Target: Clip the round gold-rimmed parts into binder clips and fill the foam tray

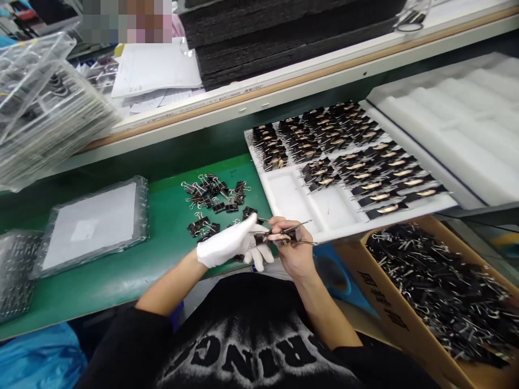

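Observation:
My left hand (233, 240), in a white glove, has its thumb and fingers around the left end of a black binder clip (261, 237). My bare right hand (298, 251) grips the right part of the held clips, whose wire handles stick out to the right. A pale tan piece (279, 236) shows among the held clips; exactly how it sits there is hidden by the fingers. Beyond my left hand, several loose black binder clips (219, 205) lie on the green mat (170, 216).
A white foam tray (284, 194) bears rows of black clips with tan pieces (363, 175). Another white tray (454, 119) leans behind it. At right, a cardboard box (375, 270) holds many clips. Clear plastic trays (93, 221) lie left, below a shelf edge (227, 108).

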A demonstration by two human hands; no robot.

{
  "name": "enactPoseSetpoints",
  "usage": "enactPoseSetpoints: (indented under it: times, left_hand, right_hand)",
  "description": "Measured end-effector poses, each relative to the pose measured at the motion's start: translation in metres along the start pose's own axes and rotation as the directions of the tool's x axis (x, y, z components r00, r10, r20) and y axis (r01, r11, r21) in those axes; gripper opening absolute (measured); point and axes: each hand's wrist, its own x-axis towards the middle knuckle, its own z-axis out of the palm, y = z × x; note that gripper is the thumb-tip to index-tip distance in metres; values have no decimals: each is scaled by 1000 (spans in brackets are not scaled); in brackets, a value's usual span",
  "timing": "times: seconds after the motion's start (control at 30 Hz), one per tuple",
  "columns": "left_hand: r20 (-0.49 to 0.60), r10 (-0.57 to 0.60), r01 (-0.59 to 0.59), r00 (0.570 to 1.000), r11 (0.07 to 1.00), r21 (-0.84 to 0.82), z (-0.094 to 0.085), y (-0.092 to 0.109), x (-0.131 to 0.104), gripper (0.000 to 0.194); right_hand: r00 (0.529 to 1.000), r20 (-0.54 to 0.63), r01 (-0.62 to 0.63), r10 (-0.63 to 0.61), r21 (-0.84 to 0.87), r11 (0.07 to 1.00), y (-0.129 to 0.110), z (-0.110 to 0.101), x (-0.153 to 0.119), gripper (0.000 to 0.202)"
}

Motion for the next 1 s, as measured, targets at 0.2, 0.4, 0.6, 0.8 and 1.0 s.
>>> enactPoseSetpoints:
  times: [0.2,0.4,0.6,0.8,1.0]
  left_hand:
    - [36,75,-77,997,994,83,25,38,41,43]
    - [-98,607,-216,788,422,880,58,52,118,25]
    - [-141,734,103,664,97,990,95,42,179,32]
    - [-140,760,315,634,-89,945,97,34,199,35]
    - [-140,783,388,606,-139,911,92,34,198,41]
  right_hand:
    - [973,-177,129,-149,-120,984,-23,-43,-4,60]
    - [809,-482,188,-337,-331,925,-13,-83,-27,27]
    - [757,-562,173,-333,-319,932,-14,-109,-36,22]
    - [752,-588,96,-298,-349,932,-20,-151,-51,22]
    - [636,-737,-377,-228,-555,741,15,-232,-106,48]
